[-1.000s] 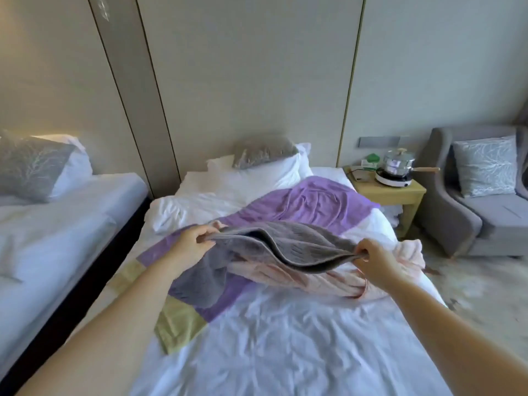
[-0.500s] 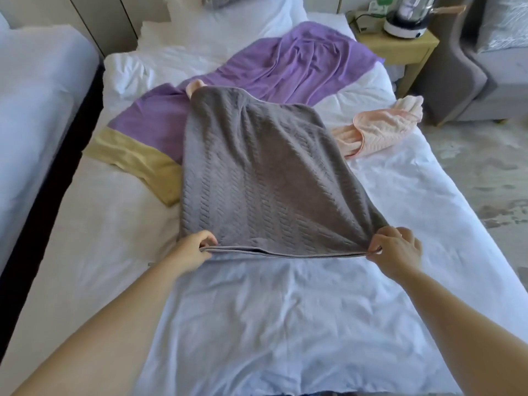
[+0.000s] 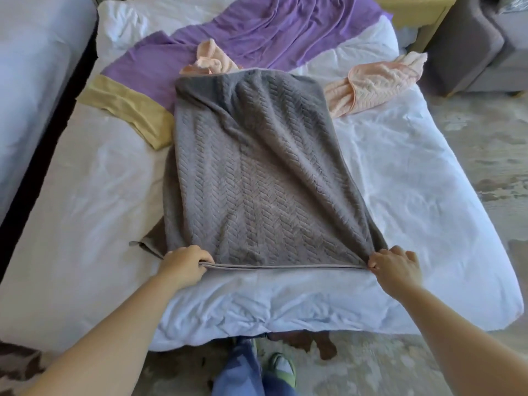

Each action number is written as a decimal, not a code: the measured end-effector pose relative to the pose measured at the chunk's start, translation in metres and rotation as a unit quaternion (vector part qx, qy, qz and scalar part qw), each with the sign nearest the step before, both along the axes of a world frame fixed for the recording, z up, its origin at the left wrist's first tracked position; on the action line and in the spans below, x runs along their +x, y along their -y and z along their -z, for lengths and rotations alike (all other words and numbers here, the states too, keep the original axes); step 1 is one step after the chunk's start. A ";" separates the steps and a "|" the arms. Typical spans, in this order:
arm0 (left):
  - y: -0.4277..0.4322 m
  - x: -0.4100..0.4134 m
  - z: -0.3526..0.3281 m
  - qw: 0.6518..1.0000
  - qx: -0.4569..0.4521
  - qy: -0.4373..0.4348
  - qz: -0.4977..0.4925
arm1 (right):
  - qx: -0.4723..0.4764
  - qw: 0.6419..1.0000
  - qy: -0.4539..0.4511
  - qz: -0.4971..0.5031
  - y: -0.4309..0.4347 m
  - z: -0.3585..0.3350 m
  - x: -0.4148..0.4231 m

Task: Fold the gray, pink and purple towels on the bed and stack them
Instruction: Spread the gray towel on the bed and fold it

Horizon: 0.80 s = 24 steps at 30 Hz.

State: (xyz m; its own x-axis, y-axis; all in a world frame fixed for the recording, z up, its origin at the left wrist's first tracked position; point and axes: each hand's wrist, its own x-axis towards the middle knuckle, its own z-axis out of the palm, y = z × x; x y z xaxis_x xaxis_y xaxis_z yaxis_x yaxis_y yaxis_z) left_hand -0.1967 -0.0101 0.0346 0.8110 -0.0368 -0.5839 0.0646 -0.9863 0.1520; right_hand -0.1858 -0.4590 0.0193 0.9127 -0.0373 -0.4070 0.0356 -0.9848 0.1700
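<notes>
The gray towel [image 3: 257,172] lies lengthwise down the middle of the bed [image 3: 400,172], doubled over so two hemmed edges run together along its near end. The left hand [image 3: 183,265] has its fingers [image 3: 204,260] clamped on the near left corner, and the right hand [image 3: 395,264] has its fingers [image 3: 374,264] pinched on the near right corner, the hem stretched straight between them. A loose flap of the lower layer pokes out to the left, just beyond the left hand. The towel's far end overlaps the purple towel [image 3: 257,32], which is spread rumpled across the head of the bed with a yellow band [image 3: 128,107] at its left end. The pink towel [image 3: 377,81] sits bunched beside the gray towel's far right corner; another pink piece [image 3: 213,58] shows at the far edge, possibly part of the same towel. Below the bed's foot, the person's blue trouser legs [image 3: 245,370] and a green slipper [image 3: 281,367] stand on the floor.
</notes>
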 end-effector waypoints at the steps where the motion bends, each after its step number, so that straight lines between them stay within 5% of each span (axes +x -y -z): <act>1: 0.000 -0.010 0.003 1.000 -0.001 0.027 -0.008 | 0.011 1.000 -0.005 0.000 0.002 0.005 -0.005; 8: -0.027 -0.040 -0.011 0.950 -0.051 0.224 -0.211 | 0.170 0.981 0.049 0.082 -0.029 0.005 -0.008; 13: -0.068 -0.029 -0.016 0.894 -0.060 0.233 -0.377 | 0.269 0.960 0.028 0.065 -0.102 0.001 0.006; 16: -0.090 -0.014 -0.012 0.889 -0.051 0.240 -0.387 | 0.304 0.951 0.015 0.043 -0.149 0.002 0.008; 24: -0.141 0.028 0.047 0.910 -0.058 0.019 -0.409 | 0.327 0.945 0.015 -0.007 -0.261 0.014 -0.005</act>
